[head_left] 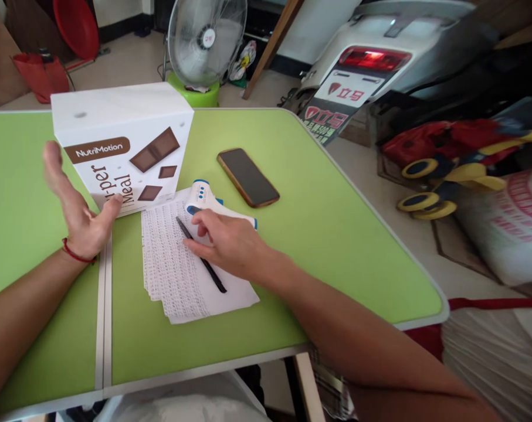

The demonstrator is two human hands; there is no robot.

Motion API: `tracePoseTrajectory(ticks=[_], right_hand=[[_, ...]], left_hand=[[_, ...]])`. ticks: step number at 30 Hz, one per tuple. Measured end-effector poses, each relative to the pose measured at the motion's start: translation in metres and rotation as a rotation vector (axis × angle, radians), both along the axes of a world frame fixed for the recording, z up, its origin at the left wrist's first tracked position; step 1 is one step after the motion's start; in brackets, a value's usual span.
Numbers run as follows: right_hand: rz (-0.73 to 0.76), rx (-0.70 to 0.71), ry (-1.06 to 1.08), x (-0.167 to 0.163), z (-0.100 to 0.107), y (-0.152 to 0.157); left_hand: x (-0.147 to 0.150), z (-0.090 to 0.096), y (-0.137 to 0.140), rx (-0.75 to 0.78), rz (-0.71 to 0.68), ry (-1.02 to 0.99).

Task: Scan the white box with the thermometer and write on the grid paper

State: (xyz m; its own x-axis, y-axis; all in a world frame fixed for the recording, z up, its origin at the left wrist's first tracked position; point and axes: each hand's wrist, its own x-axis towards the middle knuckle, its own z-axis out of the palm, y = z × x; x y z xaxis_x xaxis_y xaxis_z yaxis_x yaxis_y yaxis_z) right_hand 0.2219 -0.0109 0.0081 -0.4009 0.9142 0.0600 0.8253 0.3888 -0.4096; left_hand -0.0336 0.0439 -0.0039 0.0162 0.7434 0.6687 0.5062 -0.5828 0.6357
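A red cord bracelet (pixel 75 254) circles the left wrist (pixel 70 262).

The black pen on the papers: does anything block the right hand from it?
Nothing visible does: the right hand is just over the black pen, its thumb crossing in front, though contact is unclear. The white-and-blue device lies beyond the pen, not between.

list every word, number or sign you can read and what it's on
"NutriMotion": white cardboard box, brown band
"...per", "Meal": same box, partly covered
"500" (likely): white-and-black flap, among blurred characters
Too small or blurred: white paper sheets, red-printed white sack, silver fan badge
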Motion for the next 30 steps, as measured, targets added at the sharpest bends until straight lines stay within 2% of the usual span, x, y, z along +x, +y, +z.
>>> tracePoseTrajectory(ticks=[3, 5, 6, 8, 11, 13, 16, 19, 24, 30], right_hand=[[0.058, -0.037, 0.007, -0.005, -0.008, -0.002], [0.100, -0.009, 0.110, -0.005, -0.011, 0.000], [0.120, 0.003, 0.190, -0.005, -0.012, 0.002], [0.139, 0.006, 0.386, -0.004, -0.012, 0.004], [0.116, -0.029, 0.673, -0.004, -0.011, 0.007], [0.101, -0.081, 0.816, -0.006, -0.012, 0.007], [0.100, -0.178, 0.946, -0.013, -0.015, 0.004], [0.075, -0.158, 1.033, -0.018, -0.021, -0.003], [-0.040, -0.110, 1.043, -0.020, -0.031, -0.006], [-0.186, -0.091, 1.042, -0.019, -0.033, 0.002]], left_hand=[[0.006, 0.001, -0.010, 0.440, 0.114, 0.172], [0.011, -0.002, -0.019, 0.569, 0.086, 0.205], [0.013, -0.004, -0.023, 0.569, 0.054, 0.221], [0.016, -0.008, -0.031, 0.502, -0.087, 0.256], [0.017, -0.008, -0.038, 0.250, -0.338, 0.349], [0.018, -0.005, -0.039, 0.153, -0.403, 0.412], [0.020, -0.002, -0.037, 0.052, -0.392, 0.544], [0.022, -0.003, -0.036, -0.046, -0.345, 0.655], [0.023, -0.008, -0.038, 0.058, -0.333, 0.800], [0.024, -0.004, -0.041, -0.006, -0.342, 0.981]])
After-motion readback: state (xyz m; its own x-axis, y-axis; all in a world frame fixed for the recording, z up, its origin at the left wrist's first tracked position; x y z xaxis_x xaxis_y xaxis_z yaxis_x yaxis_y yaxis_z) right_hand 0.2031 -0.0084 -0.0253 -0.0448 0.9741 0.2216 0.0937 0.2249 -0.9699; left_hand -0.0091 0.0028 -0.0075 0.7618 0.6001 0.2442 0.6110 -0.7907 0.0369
